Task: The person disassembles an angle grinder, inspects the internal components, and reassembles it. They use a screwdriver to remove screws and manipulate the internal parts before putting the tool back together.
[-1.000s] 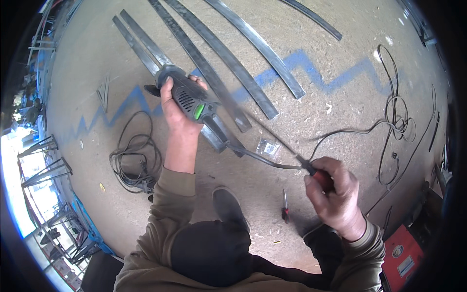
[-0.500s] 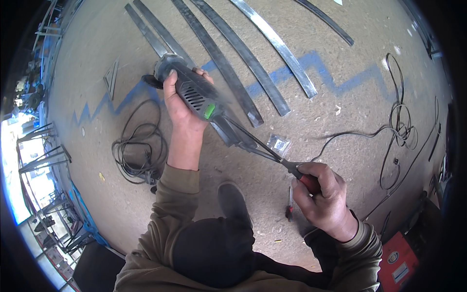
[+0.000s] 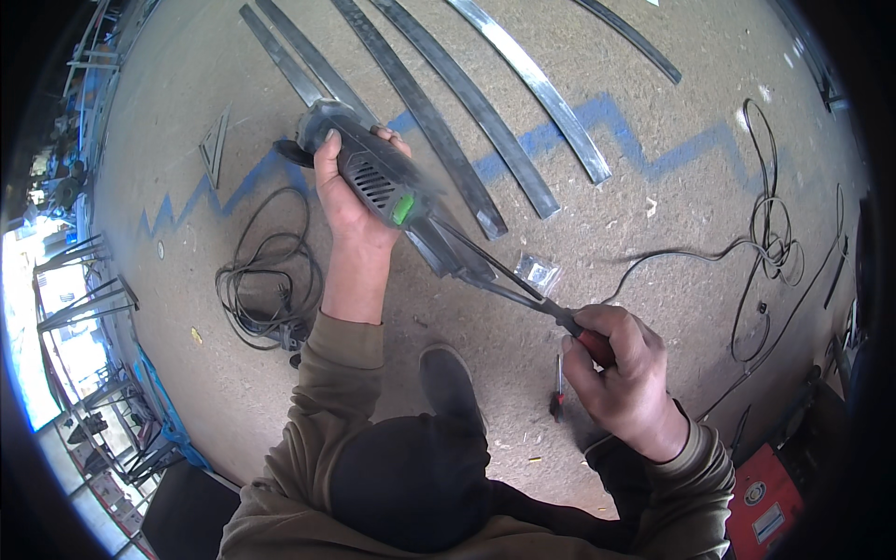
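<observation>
In my left hand [image 3: 350, 215] is a dark grey angle grinder [image 3: 381, 177] with a green switch, the fingers wrapped round its body and the thumb on top. Its head points away to the upper left. My right hand [image 3: 630, 378] grips the red handle of what looks like a screwdriver [image 3: 595, 346], lower right of the grinder. A long dark shaft runs from that handle toward the grinder's rear end; whether the tip touches is too unclear to tell. Beside the shaft, a dark cord seems to leave the rear of the grinder.
Several flat metal bars [image 3: 546, 89] lie on the concrete floor ahead. Coiled black cable [image 3: 271, 275] lies left, with another tangled cable [image 3: 770, 238] at right. A small plastic packet [image 3: 538, 272] and a red-handled screwdriver [image 3: 557, 401] rest near my feet; a red case [image 3: 765, 499] stands lower right.
The screwdriver's handle has shifted very slightly to the right. Both hands keep their hold, and the grinder stays in nearly the same place.
</observation>
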